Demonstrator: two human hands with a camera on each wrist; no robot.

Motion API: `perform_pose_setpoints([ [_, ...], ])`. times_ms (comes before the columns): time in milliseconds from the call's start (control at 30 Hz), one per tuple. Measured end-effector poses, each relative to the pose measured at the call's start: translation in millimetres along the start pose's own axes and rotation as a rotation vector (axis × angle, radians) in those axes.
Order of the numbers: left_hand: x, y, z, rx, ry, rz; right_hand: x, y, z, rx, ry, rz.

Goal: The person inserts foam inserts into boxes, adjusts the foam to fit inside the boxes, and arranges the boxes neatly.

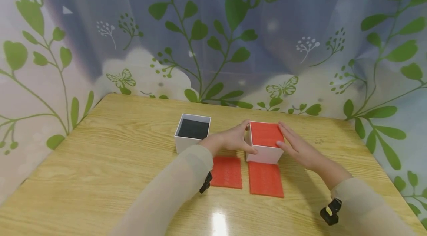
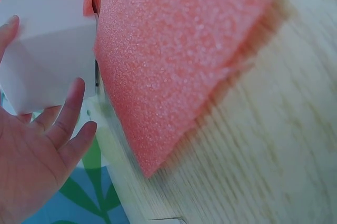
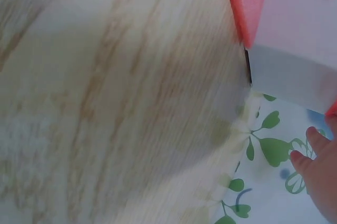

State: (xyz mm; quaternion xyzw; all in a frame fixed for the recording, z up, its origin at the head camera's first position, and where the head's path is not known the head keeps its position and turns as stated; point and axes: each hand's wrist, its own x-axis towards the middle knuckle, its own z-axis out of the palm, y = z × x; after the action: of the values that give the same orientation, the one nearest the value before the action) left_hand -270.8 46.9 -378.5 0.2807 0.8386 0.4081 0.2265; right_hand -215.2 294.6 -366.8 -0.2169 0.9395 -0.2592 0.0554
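A white square box stands on the wooden table with red foam filling it to about the rim. My left hand grips its left side, thumb round the front corner and fingers toward the back; in the left wrist view the outer fingers are spread beside the white wall. At the right side is my right hand, its fingers extended along the rim and its thumb at the front right corner, over the foam. Two flat red foam squares lie side by side in front.
Left of my left hand stands another white box with black foam inside, set below its rim. A patterned curtain with green leaves and butterflies hangs behind the wooden table and along its sides.
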Motion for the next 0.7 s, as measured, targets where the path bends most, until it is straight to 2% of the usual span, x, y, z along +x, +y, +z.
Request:
perform_pose_setpoints([
  [300, 1.4, -0.9, 0.9, -0.016, 0.008, -0.001, 1.8, -0.3, 5.0, -0.033, 0.023, -0.018],
  [700, -0.7, 1.7, 0.6, 0.002, 0.005, -0.001, 1.0, -4.6, 7.7, -0.094, 0.015, -0.006],
])
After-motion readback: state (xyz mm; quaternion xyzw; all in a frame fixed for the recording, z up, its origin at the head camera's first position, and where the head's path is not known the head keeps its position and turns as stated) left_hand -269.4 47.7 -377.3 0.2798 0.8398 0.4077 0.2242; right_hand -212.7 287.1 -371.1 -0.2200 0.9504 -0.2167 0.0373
